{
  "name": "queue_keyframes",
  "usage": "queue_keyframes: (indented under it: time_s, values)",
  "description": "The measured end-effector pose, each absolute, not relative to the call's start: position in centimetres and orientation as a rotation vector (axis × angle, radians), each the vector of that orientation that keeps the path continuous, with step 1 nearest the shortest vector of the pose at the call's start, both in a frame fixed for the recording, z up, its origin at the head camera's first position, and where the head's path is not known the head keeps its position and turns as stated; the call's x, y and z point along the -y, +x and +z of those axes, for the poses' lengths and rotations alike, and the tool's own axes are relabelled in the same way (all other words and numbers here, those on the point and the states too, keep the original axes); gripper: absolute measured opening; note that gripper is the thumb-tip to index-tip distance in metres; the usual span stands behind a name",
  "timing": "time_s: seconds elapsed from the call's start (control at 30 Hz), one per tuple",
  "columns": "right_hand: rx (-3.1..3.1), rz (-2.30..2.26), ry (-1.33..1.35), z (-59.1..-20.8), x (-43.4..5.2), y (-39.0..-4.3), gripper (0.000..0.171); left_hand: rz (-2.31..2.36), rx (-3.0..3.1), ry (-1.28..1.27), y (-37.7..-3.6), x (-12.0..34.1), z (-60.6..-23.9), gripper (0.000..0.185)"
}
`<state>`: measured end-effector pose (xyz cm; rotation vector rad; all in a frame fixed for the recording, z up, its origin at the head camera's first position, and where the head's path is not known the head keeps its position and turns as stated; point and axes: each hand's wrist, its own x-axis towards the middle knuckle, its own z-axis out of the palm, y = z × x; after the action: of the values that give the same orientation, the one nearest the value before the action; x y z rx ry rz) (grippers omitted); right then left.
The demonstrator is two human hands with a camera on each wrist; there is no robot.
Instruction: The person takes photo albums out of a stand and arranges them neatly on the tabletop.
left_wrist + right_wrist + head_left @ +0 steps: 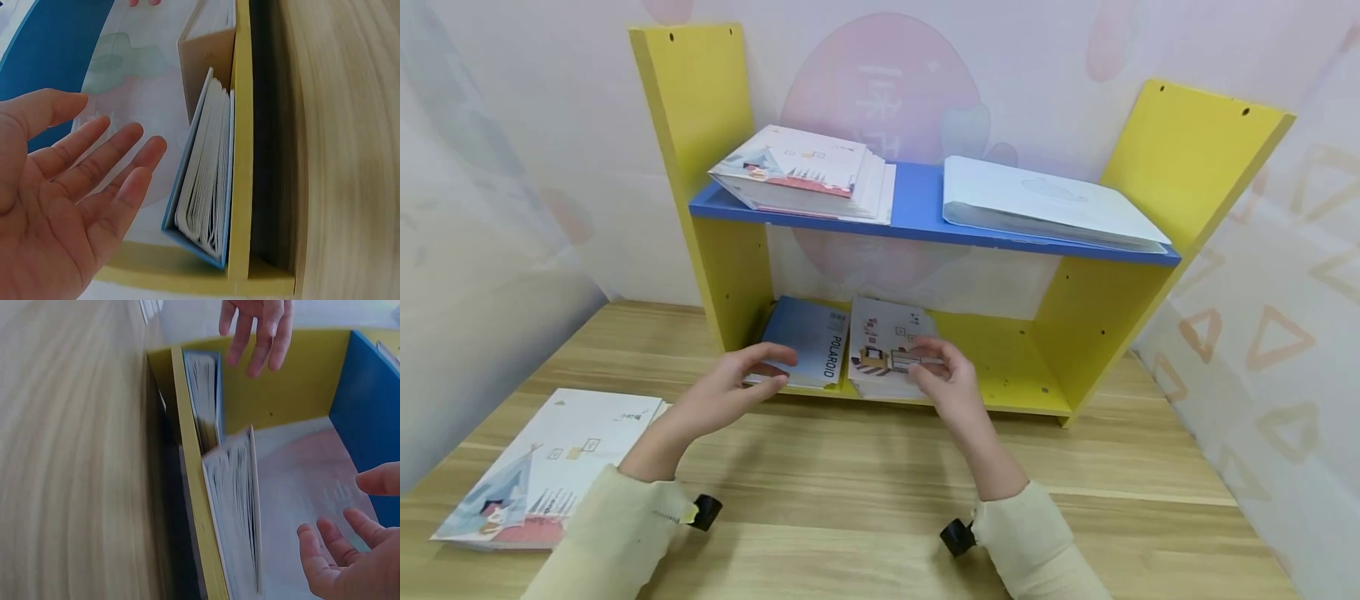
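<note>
A blue book marked POLAROID (808, 340) and a white picture book (883, 343) lie flat side by side on the bottom board of a yellow bookshelf (1011, 367). My left hand (771, 368) hovers over the blue book's front edge. Its fingers are straight and its palm (81, 187) is bare next to the blue book (206, 181). My right hand (934, 364) is over the white book's right edge. In the right wrist view that right hand (350, 550) is spread and empty, apart from the white book (234, 506).
The blue upper shelf (917, 208) carries a stack of picture books (805, 171) on the left and a white folder (1045, 204) on the right. Another picture book (550, 467) lies on the wooden table (865, 475) at the near left. A wall stands behind the shelf.
</note>
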<state>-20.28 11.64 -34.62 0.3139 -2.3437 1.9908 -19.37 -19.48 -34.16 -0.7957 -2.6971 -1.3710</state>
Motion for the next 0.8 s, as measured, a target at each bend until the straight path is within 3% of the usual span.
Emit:
queue_keyframes:
  time_s: [0.37, 0.8]
  values:
    - [2.329, 1.955, 0.148, -34.2, -14.8, -21.8, 0.041, -1.456, 2.645, -0.741, -21.3, 17.2, -34.4, 0.036]
    - [2.392, 1.891, 0.151, -35.4, -17.0, -22.8, 0.044, -1.46, 2.668, -0.628, -22.6, 14.2, -35.4, 0.039]
